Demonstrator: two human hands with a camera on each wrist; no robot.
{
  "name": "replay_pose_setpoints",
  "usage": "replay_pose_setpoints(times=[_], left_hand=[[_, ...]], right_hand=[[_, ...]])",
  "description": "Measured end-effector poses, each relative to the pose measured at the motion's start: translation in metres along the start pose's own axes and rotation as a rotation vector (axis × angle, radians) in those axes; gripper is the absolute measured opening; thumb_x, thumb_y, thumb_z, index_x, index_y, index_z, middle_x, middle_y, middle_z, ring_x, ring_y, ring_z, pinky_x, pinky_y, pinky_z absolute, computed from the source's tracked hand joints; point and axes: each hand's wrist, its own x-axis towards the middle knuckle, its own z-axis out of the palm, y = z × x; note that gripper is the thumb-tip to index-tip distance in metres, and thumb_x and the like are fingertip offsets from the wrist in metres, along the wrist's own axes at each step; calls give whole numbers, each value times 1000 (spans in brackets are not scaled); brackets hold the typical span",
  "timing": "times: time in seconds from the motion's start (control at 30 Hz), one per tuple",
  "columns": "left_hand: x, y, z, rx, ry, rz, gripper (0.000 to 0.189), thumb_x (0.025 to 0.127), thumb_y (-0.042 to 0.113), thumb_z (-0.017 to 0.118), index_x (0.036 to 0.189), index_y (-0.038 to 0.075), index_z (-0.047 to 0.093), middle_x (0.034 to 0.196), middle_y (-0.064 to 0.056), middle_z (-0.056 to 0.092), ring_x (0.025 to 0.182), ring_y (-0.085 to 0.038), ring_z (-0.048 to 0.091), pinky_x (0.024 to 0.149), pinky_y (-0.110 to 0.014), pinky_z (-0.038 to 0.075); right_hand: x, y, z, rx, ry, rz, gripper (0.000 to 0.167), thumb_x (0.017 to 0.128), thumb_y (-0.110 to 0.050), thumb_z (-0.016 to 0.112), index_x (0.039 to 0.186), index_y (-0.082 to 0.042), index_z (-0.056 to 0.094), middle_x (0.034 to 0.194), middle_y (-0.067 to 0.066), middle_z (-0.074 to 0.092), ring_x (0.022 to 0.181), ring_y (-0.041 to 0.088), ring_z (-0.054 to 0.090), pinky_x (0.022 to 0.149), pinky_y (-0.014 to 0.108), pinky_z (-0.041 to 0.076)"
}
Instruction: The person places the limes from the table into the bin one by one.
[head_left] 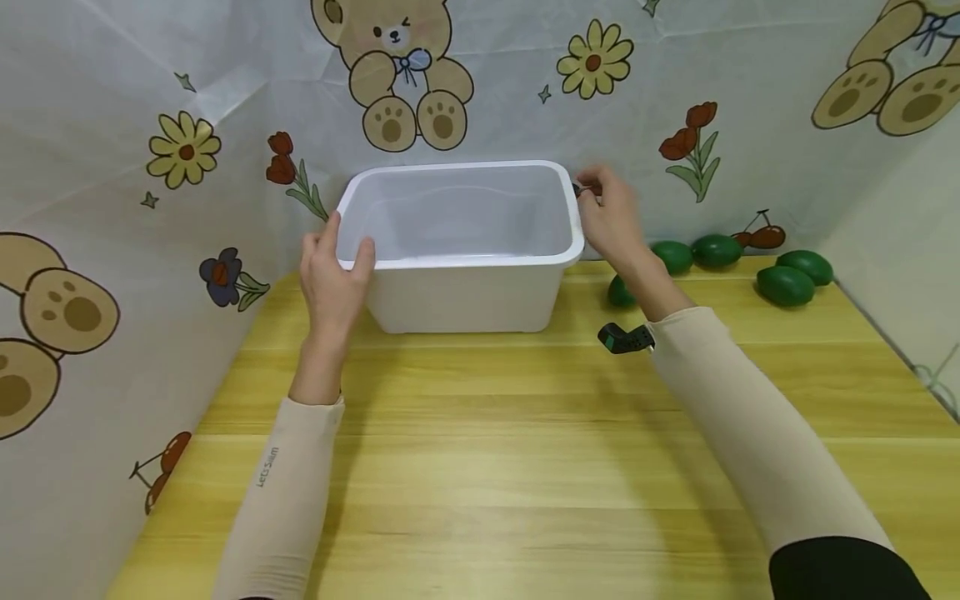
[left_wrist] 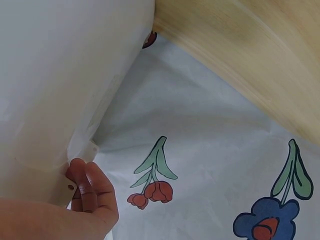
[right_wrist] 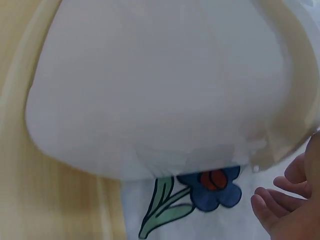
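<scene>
A white plastic bin (head_left: 465, 298) with a wide rim stands at the back of the wooden table, and its visible inside is bare. My left hand (head_left: 333, 275) grips the bin's left rim, thumb toward the front corner. In the left wrist view, the curled fingers (left_wrist: 92, 187) of that hand hook under the rim. At the bin's right end is my right hand (head_left: 611, 218), its fingers bent loosely beside the rim. The right wrist view shows those fingers (right_wrist: 272, 207) a little apart from the bin wall (right_wrist: 160, 90), with nothing between them.
Several dark green oval fruit-like objects (head_left: 784, 286) lie at the back right of the wooden table (head_left: 480, 467), some partly behind my right forearm. A printed cloth (head_left: 510, 125) with bears and flowers hangs behind and to the left. A pale wall (head_left: 907, 225) borders the right side.
</scene>
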Motion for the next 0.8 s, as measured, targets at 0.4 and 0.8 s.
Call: replay_pose_setpoints(times=[0.4, 0.8], left_hand=[[3, 0, -1, 7, -16, 5, 71, 98, 46, 60, 156, 8, 51, 121, -27, 56, 107, -39, 55, 92, -48, 45], [3, -2, -1, 11, -4, 0, 69, 97, 44, 61, 155, 8, 53, 120, -27, 56, 106, -39, 55, 93, -48, 44]], right_hand=[[-35, 52, -46, -107, -49, 141, 49, 107, -25, 54, 149, 0, 50, 149, 23, 57, 136, 40, 57, 113, 54, 46], [-48, 118, -110, -271, -16, 164, 53, 106, -27, 50, 149, 4, 52, 142, 35, 57, 124, 52, 55, 109, 65, 38]])
